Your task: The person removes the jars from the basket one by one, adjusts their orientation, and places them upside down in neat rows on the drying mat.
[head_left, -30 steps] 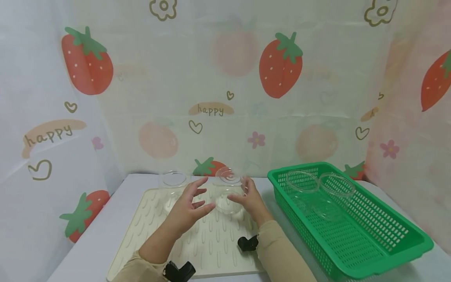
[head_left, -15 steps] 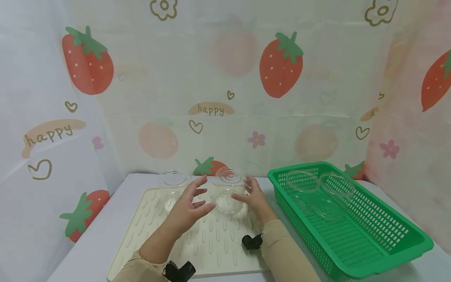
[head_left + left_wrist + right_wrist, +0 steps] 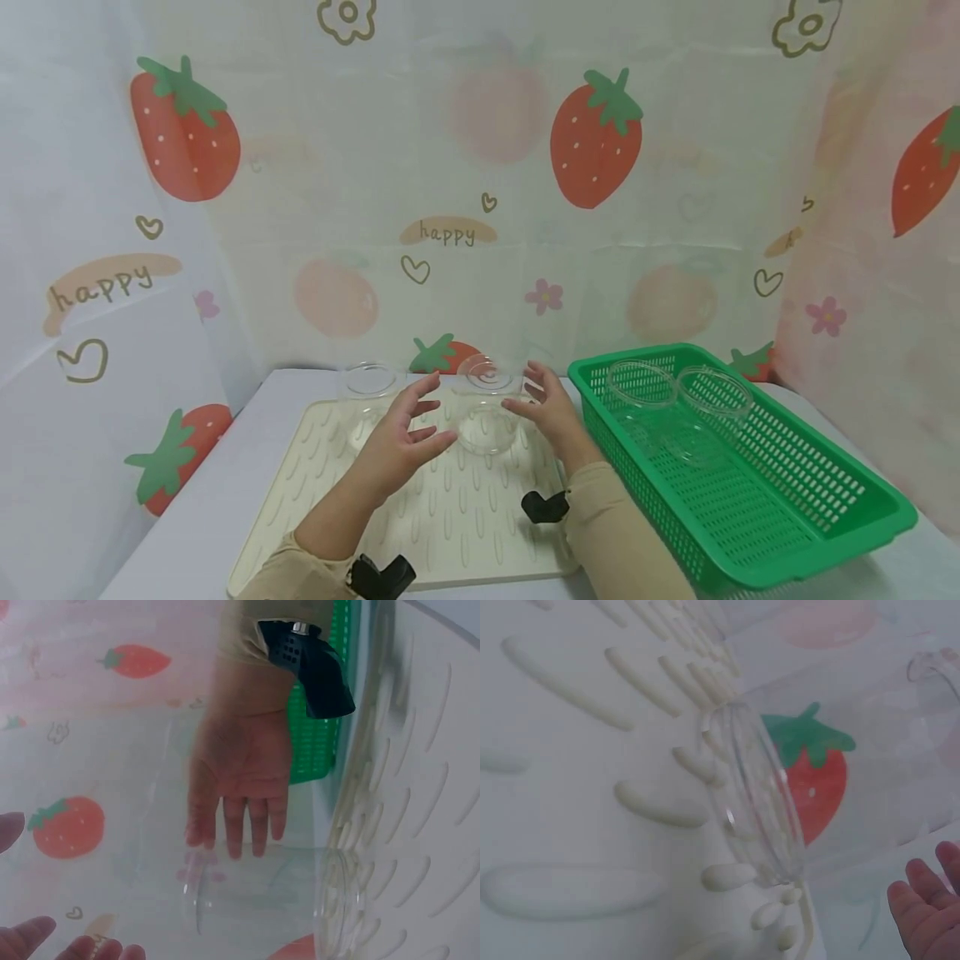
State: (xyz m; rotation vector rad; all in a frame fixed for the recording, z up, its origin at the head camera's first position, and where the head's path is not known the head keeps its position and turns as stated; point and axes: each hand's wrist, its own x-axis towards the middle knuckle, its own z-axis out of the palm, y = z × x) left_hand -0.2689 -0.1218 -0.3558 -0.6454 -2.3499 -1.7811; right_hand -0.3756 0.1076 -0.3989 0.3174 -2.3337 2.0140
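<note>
A clear cylindrical container [image 3: 487, 431] stands on the cream ribbed mat [image 3: 450, 521], between my two hands in the head view. My right hand [image 3: 553, 410] is held just to its right, fingers apart and slightly bent, gripping nothing. In the left wrist view the palm of that right hand [image 3: 244, 761] faces the camera, fingers hanging by the container's upper end [image 3: 196, 896]. My left hand [image 3: 397, 446] hovers over the mat with spread fingers and holds nothing. Behind it a second clear container [image 3: 362, 421] is partly hidden.
To the right is a green perforated basket [image 3: 817, 567] with two clear containers [image 3: 693, 442] standing at its far end. A strawberry-printed curtain [image 3: 465, 167] closes off the back and sides. Each wrist wears a black mount [image 3: 545, 507].
My right hand has drawn away from the clear container, moving to the right and a little up. The left hand and both containers on the mat stay where they were.
</note>
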